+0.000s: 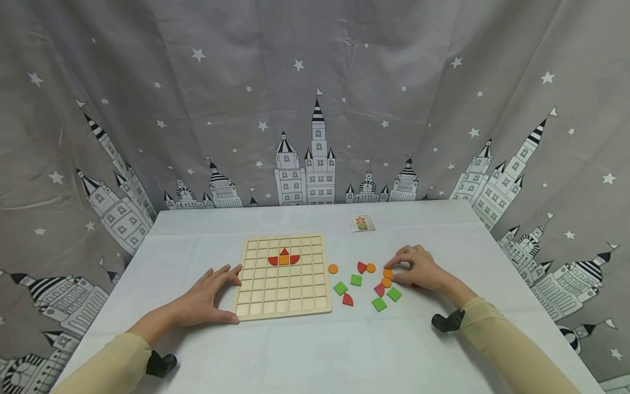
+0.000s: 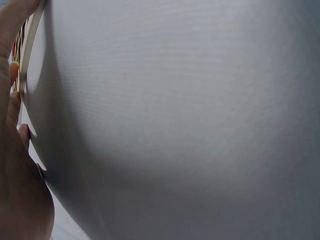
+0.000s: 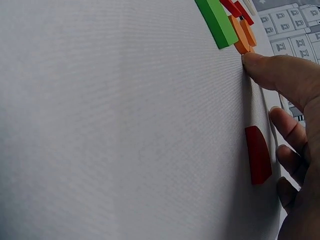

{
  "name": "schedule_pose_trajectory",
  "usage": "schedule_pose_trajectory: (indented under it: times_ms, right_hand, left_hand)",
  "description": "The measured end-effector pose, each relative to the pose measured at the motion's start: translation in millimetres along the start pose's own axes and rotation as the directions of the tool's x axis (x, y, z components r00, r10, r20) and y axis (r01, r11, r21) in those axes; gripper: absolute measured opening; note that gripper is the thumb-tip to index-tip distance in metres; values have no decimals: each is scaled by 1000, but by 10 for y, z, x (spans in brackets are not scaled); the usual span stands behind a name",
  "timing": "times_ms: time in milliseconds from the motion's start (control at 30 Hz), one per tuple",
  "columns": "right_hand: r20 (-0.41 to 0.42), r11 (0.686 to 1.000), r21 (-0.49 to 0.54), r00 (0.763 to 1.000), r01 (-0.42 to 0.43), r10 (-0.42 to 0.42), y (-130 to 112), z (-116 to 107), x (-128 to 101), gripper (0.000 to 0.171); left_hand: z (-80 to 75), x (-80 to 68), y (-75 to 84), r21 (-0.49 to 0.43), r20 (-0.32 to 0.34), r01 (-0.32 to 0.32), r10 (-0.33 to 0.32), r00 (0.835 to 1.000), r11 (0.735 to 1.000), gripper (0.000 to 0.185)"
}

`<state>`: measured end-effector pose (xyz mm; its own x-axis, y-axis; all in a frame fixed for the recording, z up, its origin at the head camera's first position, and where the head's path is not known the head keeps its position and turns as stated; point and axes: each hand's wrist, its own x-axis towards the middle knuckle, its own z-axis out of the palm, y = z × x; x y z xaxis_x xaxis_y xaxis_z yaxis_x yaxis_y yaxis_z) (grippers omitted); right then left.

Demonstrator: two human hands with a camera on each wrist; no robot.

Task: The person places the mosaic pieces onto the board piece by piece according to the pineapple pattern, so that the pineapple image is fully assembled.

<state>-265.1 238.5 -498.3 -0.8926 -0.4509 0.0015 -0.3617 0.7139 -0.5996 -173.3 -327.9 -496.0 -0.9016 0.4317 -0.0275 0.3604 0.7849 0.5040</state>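
Observation:
My left hand (image 1: 203,297) rests at the left edge of a pale wooden grid board (image 1: 281,302), its fingers spread and touching the rim. In the left wrist view only part of that hand (image 2: 22,185) shows at the side. On the board lie an orange square (image 1: 284,260), a red triangle (image 1: 284,251) above it, and a red quarter-round piece (image 1: 273,261) to its left, another to its right. My right hand (image 1: 418,268) pinches an orange disc (image 1: 388,273) between thumb and index finger. Under its palm lies a red quarter-round piece (image 3: 258,155).
Between board and right hand lie loose pieces: several green squares (image 1: 378,304), red quarter-rounds (image 1: 347,299) and orange discs (image 1: 333,268). A small picture card (image 1: 361,222) with a grid lies farther back. Behind the white table (image 1: 315,355) hangs a grey castle-print curtain (image 1: 364,65).

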Motion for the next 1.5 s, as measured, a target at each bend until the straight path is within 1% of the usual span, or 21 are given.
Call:
schedule_pose_trajectory:
  times_ms: [400, 600, 800, 900, 1067, 1200, 1300, 1500]
  right_hand:
    - [-16, 998, -56, 1000, 9, -10, -11, 28, 49, 16]
    - [-30, 997, -80, 999, 10, -12, -69, 50, 57, 14]
    - [-46, 994, -108, 998, 30, -35, -115, 81, 67, 11]
    - [-52, 996, -85, 998, 22, -27, -131, 82, 69, 11]
    - [-61, 1000, -1, 998, -12, 12, -158, 74, 98, 13]
    - [-72, 999, 52, 997, 8, -4, -210, 85, 193, 11]
    - [-75, 996, 87, 997, 36, -30, -315, 117, 306, 11]
    - [-59, 989, 140, 997, 54, -46, -683, 277, 568, 11]
  left_hand:
    - [-1, -1, 3, -3, 9, 33, -33, 999, 999, 85]
    - [-1, -1, -1, -6, 8, 29, -29, 1000, 1000, 84]
    - [2, -7, -8, -5, 7, 19, -19, 1000, 1000, 83]
    - [1, -10, -6, -4, 8, 21, -21, 1000, 1000, 84]
    - [-5, -7, 3, -2, 8, 29, -29, 1000, 1000, 85]
    - [-8, -6, 6, 0, 13, 40, -40, 999, 999, 85]
    - [-12, -7, 5, -1, 13, 41, -41, 999, 999, 85]
    - [-22, -14, 3, -10, 8, 22, -22, 1000, 1000, 85]
